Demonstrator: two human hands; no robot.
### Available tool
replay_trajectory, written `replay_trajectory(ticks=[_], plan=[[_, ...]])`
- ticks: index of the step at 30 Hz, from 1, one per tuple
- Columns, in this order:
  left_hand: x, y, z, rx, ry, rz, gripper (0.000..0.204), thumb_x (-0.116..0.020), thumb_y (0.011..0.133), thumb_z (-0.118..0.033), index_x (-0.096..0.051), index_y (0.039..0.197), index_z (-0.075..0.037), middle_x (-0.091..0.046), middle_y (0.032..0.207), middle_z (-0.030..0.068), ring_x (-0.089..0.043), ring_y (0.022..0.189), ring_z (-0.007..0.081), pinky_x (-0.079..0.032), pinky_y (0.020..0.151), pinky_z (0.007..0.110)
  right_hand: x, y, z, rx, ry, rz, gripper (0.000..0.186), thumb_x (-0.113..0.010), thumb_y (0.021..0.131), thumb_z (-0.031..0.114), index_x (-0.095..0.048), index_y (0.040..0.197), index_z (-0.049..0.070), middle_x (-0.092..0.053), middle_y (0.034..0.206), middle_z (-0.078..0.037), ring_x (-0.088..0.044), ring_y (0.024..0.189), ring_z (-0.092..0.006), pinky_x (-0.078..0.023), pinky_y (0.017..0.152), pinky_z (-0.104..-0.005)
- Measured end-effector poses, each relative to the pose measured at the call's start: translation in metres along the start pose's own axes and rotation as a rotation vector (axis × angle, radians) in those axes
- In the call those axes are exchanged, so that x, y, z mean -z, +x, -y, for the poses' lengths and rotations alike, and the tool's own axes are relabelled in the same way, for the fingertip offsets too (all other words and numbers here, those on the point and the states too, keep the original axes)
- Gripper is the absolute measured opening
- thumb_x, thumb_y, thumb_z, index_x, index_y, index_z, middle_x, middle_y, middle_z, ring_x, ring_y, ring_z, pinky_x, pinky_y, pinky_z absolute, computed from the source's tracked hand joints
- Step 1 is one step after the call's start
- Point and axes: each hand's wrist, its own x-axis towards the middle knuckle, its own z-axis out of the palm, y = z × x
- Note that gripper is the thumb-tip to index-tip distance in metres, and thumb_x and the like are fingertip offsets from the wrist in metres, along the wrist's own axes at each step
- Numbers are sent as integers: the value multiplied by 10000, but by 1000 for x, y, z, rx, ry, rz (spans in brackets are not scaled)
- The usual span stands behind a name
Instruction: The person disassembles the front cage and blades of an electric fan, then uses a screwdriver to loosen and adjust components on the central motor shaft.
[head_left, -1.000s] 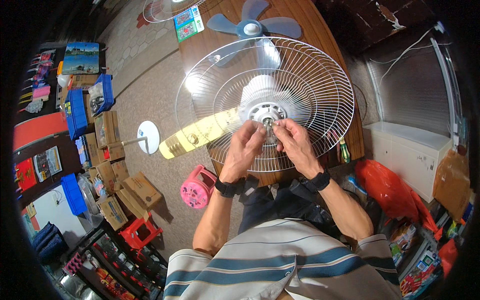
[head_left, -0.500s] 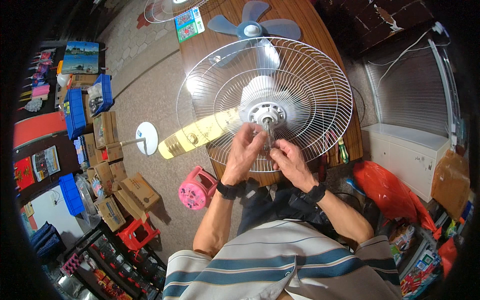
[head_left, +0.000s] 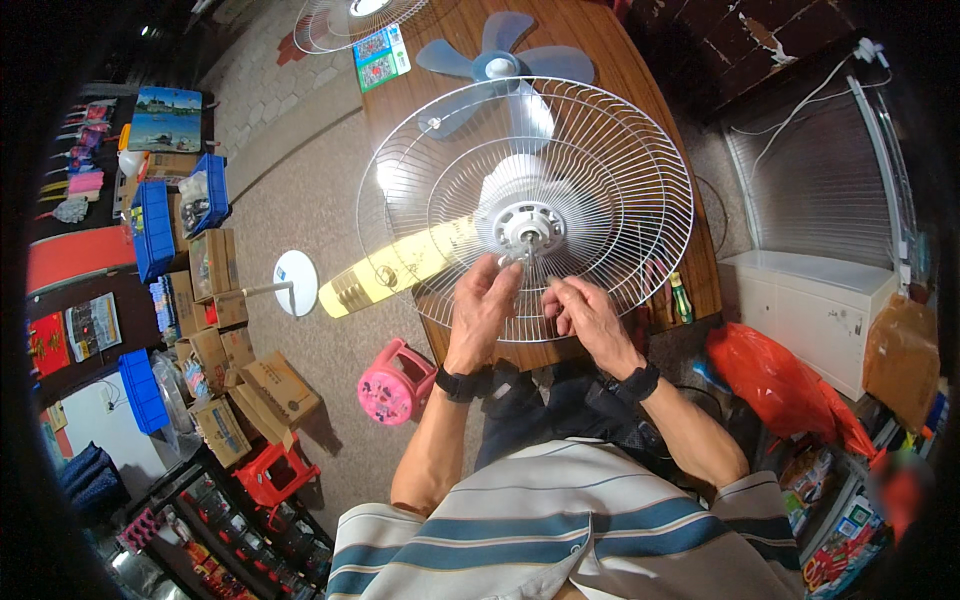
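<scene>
A white wire fan grille [head_left: 640, 150] is mounted at the head of a fan whose yellow body [head_left: 400, 260] lies tilted across the table edge. At the grille's centre the white hub [head_left: 532, 228] shows a metal shaft pointing toward me. My left hand [head_left: 483, 312] is just below the shaft, its thumb and fingers pinched on something too small to name. My right hand [head_left: 590, 320], a little to the right and apart from the shaft, is also closed in a pinch; what it holds cannot be made out. Beyond the grille lies a blue-grey fan blade [head_left: 502, 66].
The wooden table [head_left: 640, 85] bears another wire grille [head_left: 350, 20], a printed card [head_left: 382, 58] and screwdrivers [head_left: 681, 298] at its right. A pink stool [head_left: 392, 385] stands left of my legs. Boxes [head_left: 275, 385] line the left; a white cabinet [head_left: 810, 305] and red bag [head_left: 780, 375] stand right.
My hands have drawn apart: the right has moved right, off the shaft. The left has shifted slightly down and left of the shaft's tip. The grille sits slightly further left in view.
</scene>
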Motion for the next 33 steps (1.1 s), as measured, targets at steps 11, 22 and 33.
replay_trajectory(ticks=[11, 22, 33], plan=[[-1, 17, -9, -147, 101, -111, 220, -686, 1062, -258, -675, 1001, -46, -590, 807, -47, -511, 674, 50, -425, 588, 234, 0, 24, 11, 58, -2, -83, 268, -593, 1130, 282, -631, 1138, 16, -661, 932, -14, -582, 679, -64, -475, 602, -232], [9, 20, -9, -52, 81, -25, 263, -704, 1067, -299, -678, 1010, -44, -606, 807, -27, -537, 661, 58, -470, 584, 240, -12, 35, 23, 64, 65, -58, 274, -583, 1128, 219, -650, 1221, -29, -705, 960, -42, -602, 654, -73, -492, 560, -251], [7, 37, -29, -313, 520, -29, 307, -694, 1054, -252, -709, 1075, 54, -661, 808, 41, -534, 712, 95, -456, 636, 280, -12, 28, 18, 177, -25, -105, 224, -597, 1100, 172, -638, 1208, -19, -658, 887, -11, -590, 653, -71, -496, 589, -247]])
